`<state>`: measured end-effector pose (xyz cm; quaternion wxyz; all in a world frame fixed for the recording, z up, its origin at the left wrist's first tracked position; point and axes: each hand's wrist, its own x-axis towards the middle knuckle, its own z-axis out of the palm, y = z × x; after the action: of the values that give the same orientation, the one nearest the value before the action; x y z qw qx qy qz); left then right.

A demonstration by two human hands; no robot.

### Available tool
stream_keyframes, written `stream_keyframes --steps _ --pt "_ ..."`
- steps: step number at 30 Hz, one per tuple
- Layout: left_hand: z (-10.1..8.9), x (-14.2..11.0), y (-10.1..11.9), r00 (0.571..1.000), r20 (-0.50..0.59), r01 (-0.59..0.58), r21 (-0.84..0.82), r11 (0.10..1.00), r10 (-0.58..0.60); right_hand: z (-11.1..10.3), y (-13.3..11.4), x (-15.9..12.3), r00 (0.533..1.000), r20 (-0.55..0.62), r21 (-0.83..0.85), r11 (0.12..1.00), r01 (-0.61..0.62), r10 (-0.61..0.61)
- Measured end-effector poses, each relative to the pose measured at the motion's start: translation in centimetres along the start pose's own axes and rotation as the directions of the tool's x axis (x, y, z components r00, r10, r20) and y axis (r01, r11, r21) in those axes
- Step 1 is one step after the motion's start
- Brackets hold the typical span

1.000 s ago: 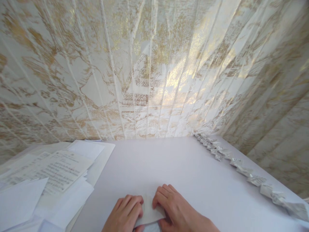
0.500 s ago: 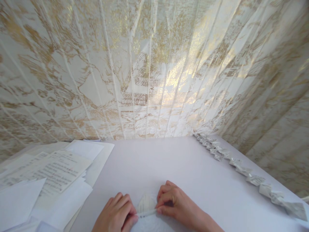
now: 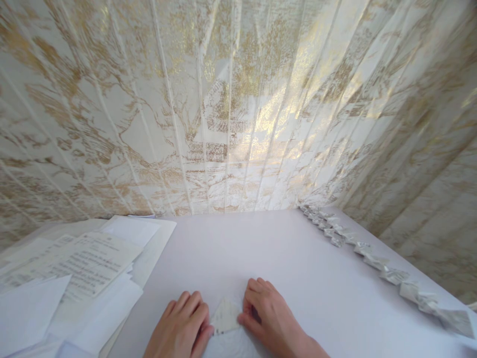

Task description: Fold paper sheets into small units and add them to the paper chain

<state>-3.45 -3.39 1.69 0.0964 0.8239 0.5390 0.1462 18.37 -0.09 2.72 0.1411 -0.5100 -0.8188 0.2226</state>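
Paper (image 3: 225, 318): one piece, pale, folded, on the table (image 3: 238, 248) at six o'clock of the view. Flap pointed to twelve, dark marks along its base; lower part too faint to make out.

Left hand (image 3: 182, 325): at eight o'clock of the paper, fingers curled, thumb and forefinger pinching its left corner.

Right hand (image 3: 270, 313): at three o'clock, fingers tucked in, thumb and forefinger closed on the right corner.

Risks, as judged: a skewed crease, if one hand pulled harder than the other; a torn or crumpled corner, the sheet looking thin, if a pinch tightened; a lifted flap, if a hand let go of a weak fold.

Differences: half a second earlier, a narrow pale band ran between the thumbs; now the flap's marked base lay there, broader and plainer. Hands barely shifted.

Pile (image 3: 89, 263): loose sheets, one printed, at ten o'clock, unmoved.

Row (image 3: 395, 277): small folded pieces, from three o'clock toward one, unmoved.

Backdrop (image 3: 223, 99): gold-patterned, pleated, at twelve o'clock, farthest.
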Motion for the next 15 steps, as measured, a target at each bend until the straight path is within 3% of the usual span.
stream_keyframes --steps 5,15 --pt "-0.35 0.22 0.17 0.998 0.051 0.044 0.000 0.999 -0.044 -0.32 -0.03 -0.09 1.000 0.018 0.006 1.000 0.015 -0.015" --pt "-0.31 0.05 0.49 0.999 -0.036 0.022 0.009 1.000 -0.022 -0.74 -0.38 -0.29 0.999 0.031 0.031 0.999 0.036 -0.037"
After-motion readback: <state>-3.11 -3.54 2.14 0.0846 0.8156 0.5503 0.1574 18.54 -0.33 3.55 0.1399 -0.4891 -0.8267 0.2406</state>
